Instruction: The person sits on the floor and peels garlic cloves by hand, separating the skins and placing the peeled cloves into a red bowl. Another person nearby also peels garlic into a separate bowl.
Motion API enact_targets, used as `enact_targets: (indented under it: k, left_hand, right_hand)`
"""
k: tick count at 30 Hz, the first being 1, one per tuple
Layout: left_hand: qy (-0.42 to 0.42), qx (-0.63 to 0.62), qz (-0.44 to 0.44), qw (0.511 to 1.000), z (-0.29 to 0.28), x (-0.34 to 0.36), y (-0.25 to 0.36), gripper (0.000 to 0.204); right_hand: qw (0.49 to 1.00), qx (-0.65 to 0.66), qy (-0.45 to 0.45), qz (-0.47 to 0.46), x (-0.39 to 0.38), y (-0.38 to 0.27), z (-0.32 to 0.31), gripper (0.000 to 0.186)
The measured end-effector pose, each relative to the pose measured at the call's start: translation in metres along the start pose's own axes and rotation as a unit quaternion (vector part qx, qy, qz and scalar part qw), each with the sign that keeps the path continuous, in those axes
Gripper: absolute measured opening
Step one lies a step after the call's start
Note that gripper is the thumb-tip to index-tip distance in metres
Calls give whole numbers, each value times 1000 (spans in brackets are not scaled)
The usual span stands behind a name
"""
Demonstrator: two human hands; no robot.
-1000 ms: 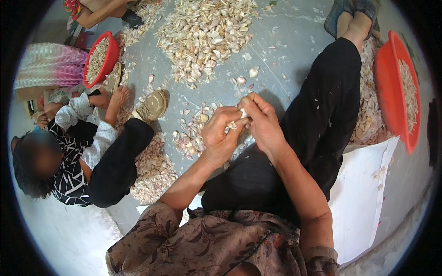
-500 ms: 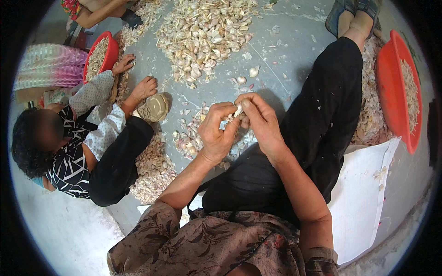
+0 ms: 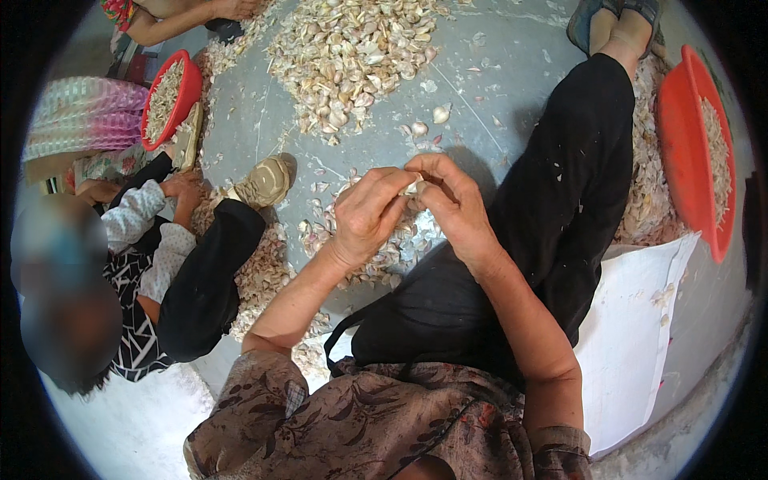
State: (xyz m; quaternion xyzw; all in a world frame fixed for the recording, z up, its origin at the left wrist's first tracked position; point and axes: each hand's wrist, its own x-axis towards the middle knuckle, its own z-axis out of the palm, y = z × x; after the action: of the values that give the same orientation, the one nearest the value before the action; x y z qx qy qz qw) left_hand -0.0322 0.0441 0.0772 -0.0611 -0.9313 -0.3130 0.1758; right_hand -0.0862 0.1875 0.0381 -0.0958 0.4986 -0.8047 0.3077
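Observation:
Both hands meet above the floor in front of my lap. A small whitish garlic clove [image 3: 413, 187] is pinched between them, partly covered by fingers. My left hand [image 3: 364, 214] has its thumb and fingers closed at the clove's left side. My right hand [image 3: 458, 206] grips it from the right, thumb bent over it. Under the hands lie loose garlic cloves and peels [image 3: 316, 234], some pinkish. Beyond them spreads a large heap of garlic cloves [image 3: 352, 60], with a pale garlic bulb [image 3: 442, 114] apart from it.
A red basin [image 3: 678, 160] of peeled cloves leans at the right, beside a heap of skins [image 3: 640, 192] and a white sheet [image 3: 632, 336]. At left sits a co-worker [image 3: 144, 280], near another red basin [image 3: 192, 96]. A second person's arm [image 3: 172, 24] shows at top left.
The co-worker at left has drawn their hands back from the floor toward their body and leaned down. My hands stay together at the clove, with small finger shifts.

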Motion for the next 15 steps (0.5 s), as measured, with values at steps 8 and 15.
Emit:
enact_targets:
  k: [8,15]
  left_hand:
    - [-148,22,163,975,-14,19,-30,34]
    - [-134,-1,168,977,-8,24,-18,29]
  right_hand:
    - [999,-32,20,-7,-1,10,5,16]
    - [994,90,57,38,-1,12,6,16]
